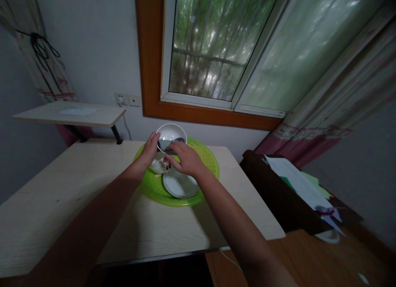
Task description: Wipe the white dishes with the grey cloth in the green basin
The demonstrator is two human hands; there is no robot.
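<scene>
A white bowl (pixel 170 131), tilted so that its inside faces me, is gripped at its left rim by my left hand (pixel 150 146). My right hand (pixel 186 160) presses a grey cloth (pixel 165 145) against the bowl's lower inside wall, its fingers bent over the cloth. Both hands are above a round lime-green tray (pixel 212 165). On the tray, partly hidden behind my right hand, rests a white bowl with a red flower pattern (pixel 158 165). In front of it lies a white plate (pixel 180 188). A small pale stick end (pixel 159 175) shows beside the plate.
The tray stands on a pale wooden table (pixel 173 233). A raised shelf (pixel 105 118) with a paper sheet on it is at the back left. Behind are a wall socket (pixel 121 99) and a barred window (pixel 213 43). Dark furniture (pixel 266 188) bearing papers stands to the right.
</scene>
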